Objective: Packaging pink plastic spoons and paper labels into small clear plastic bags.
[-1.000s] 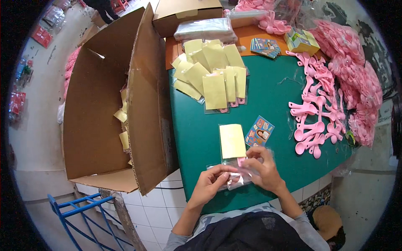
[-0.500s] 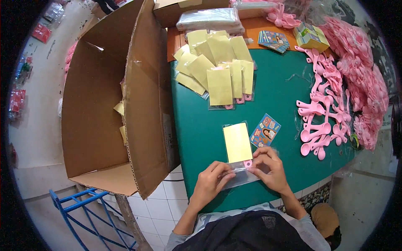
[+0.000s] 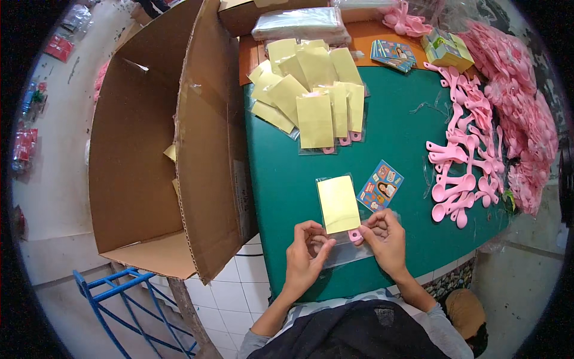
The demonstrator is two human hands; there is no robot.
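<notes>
A single head-worn fisheye view looks steeply down from close above the green table [image 3: 406,149], facing forward; the open cardboard box [image 3: 149,143] fills its left side.

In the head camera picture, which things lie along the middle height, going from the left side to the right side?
Open cardboard box → clear packet with a yellow card → colourful sticker card → row of pink spoons.
</notes>
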